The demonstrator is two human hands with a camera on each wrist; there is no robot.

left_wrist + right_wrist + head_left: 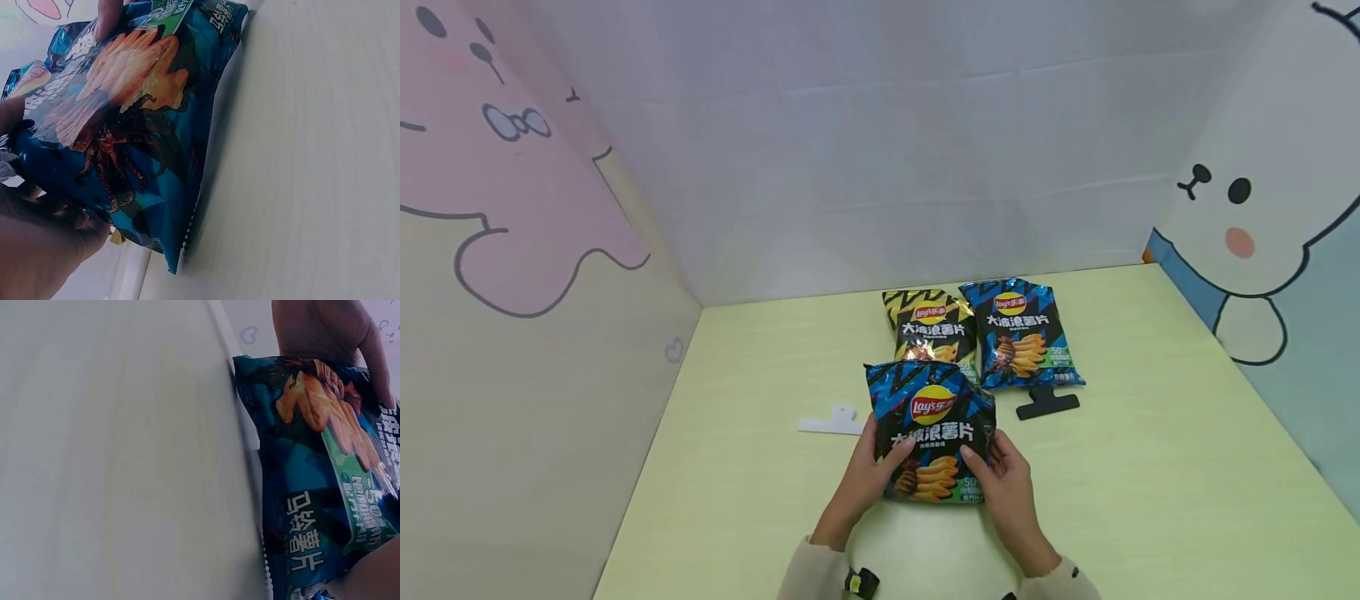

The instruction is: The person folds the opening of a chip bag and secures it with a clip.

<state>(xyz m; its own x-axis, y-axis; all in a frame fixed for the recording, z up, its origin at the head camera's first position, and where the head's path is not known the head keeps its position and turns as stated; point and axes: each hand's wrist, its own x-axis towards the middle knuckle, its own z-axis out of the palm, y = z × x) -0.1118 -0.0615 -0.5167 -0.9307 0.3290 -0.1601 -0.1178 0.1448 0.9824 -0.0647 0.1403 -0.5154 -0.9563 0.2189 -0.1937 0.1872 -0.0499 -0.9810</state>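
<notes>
Both hands hold a blue and black Lay's potato chip bag (934, 446) upright, its printed front facing me. My left hand (861, 477) grips its left side, thumb over the front and fingers mostly hidden behind. On the opposite side my right hand (1011, 496) grips it the same way. In the left wrist view, the bag's lower part (137, 156) is seen close up above the left hand (47, 244). The right wrist view shows the bag's bottom seam side (281, 475) near the table, with the left hand (325, 331) across from it.
Behind the held bag lie a yellow and black chip bag (936, 321), partly covered, and another blue chip bag (1022, 333). A white sealing clip (835, 422) lies to the left, a black sealing clip (1048, 404) to the right. The pale table (737, 467) meets printed walls.
</notes>
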